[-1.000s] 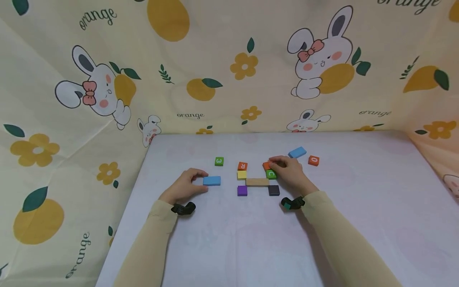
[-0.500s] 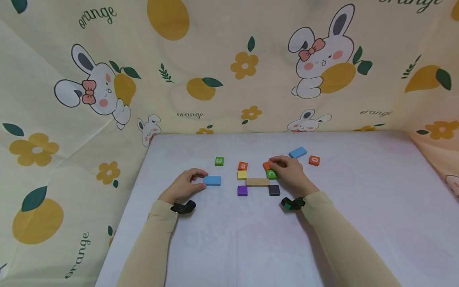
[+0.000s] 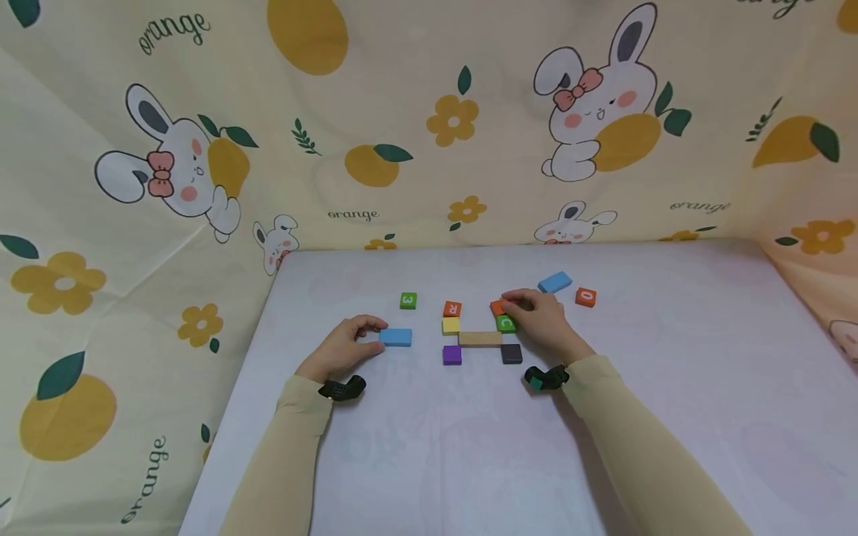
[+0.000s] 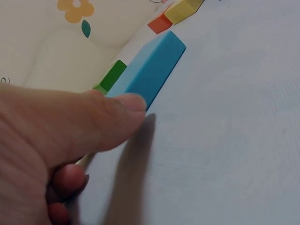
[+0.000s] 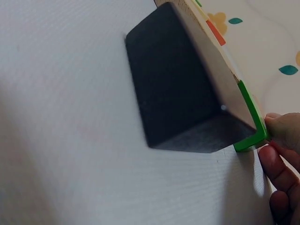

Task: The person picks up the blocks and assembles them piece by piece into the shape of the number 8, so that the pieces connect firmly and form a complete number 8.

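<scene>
My left hand [image 3: 342,348] pinches the left end of a flat blue block [image 3: 397,338] between thumb and fingers. In the left wrist view the thumb [image 4: 119,115] presses along the near side of that blue block [image 4: 159,63], which lies on the table. On the other side, my right hand [image 3: 544,320] holds a small orange block [image 3: 497,307], partly hidden by its fingertips. Just below that sits a green block with a letter [image 3: 506,324]. In the right wrist view a black block [image 5: 180,84] fills the middle, with the green block [image 5: 253,119] behind it near my fingers.
Between the hands, a wooden plank [image 3: 480,339] lies across, with a purple block [image 3: 452,355], a yellow block [image 3: 451,325] and an orange R block [image 3: 452,309] around its left end. Farther out are a green 3 block [image 3: 408,301], another blue block [image 3: 555,282] and an orange 0 block [image 3: 586,297].
My left thumb has drawn in against the near side of the blue block. The right hand stays at the orange block, and the view has shifted slightly.
</scene>
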Action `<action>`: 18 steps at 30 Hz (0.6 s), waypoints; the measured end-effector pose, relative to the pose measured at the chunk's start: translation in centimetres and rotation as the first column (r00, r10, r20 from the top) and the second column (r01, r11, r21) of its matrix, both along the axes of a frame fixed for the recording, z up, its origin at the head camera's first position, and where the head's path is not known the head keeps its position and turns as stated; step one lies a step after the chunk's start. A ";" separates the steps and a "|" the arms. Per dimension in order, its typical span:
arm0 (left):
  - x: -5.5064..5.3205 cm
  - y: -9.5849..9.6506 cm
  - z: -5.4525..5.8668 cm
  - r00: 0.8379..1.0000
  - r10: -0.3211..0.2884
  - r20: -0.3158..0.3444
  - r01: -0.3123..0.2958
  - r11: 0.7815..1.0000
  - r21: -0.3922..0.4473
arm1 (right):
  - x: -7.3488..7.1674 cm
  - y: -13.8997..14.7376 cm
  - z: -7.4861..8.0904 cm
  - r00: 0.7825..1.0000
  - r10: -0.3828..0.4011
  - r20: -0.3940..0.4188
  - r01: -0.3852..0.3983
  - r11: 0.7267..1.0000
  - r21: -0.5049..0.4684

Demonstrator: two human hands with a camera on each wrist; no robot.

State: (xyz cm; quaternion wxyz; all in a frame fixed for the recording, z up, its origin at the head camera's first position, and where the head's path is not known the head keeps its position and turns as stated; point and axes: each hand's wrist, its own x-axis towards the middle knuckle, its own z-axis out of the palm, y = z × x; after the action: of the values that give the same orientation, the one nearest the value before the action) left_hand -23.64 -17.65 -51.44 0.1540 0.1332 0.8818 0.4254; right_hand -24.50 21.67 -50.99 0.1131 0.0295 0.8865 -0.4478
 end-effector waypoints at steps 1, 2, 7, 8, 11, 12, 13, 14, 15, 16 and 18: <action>0.0 0.0 0.0 1.000 -0.001 -0.003 0.001 1.000 0.000 | 0.0 0.0 0.0 1.000 -0.005 0.006 0.005 1.000 -0.004; 0.0 0.0 0.0 1.000 0.001 -0.002 -0.001 1.000 0.001 | 0.0 0.0 0.0 1.000 -0.006 0.002 0.006 1.000 -0.001; -0.1 0.1 -0.1 1.000 0.000 -0.005 0.000 1.000 0.018 | -0.1 0.0 -0.1 1.000 -0.011 -0.020 0.011 1.000 0.011; -0.1 0.1 -0.1 1.000 0.002 -0.002 -0.002 1.000 0.019 | -0.1 0.0 -0.2 1.000 -0.009 -0.025 0.009 1.000 0.013; 0.1 0.1 -0.1 1.000 0.006 0.007 -0.006 1.000 0.020 | -0.1 -0.1 -0.3 1.000 -0.002 -0.027 0.002 1.000 0.012; 0.1 0.1 -0.1 1.000 0.006 0.010 -0.007 1.000 0.018 | 0.0 -0.1 -0.3 1.000 0.000 -0.028 0.000 1.000 0.011; 0.1 0.0 -0.1 1.000 0.008 0.012 -0.008 1.000 0.016 | 0.0 -0.1 -0.3 1.000 0.002 -0.028 -0.002 1.000 0.009; 0.2 0.0 -0.1 1.000 0.008 0.015 -0.009 1.000 0.016 | 0.0 -0.1 -0.2 1.000 0.004 -0.028 -0.004 1.000 0.006; 0.2 0.0 -0.1 1.000 0.006 0.012 -0.006 1.000 0.018 | 0.0 -0.1 -0.2 1.000 0.006 -0.029 -0.006 1.000 0.006; 0.2 0.0 -0.1 1.000 0.006 0.011 -0.006 1.000 0.021 | 0.0 -0.1 -0.2 1.000 0.004 -0.024 -0.004 1.000 0.001; 0.2 0.0 -0.1 1.000 -0.001 0.000 0.001 1.000 0.022 | 0.0 -0.1 -0.2 1.000 -0.001 -0.022 0.001 1.000 -0.002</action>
State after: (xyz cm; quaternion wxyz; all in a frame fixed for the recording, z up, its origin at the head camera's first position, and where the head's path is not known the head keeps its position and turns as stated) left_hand -23.45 -17.65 -51.50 0.1527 0.1351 0.8771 0.4349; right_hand -24.52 21.57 -51.14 0.1033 0.0248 0.8873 -0.4489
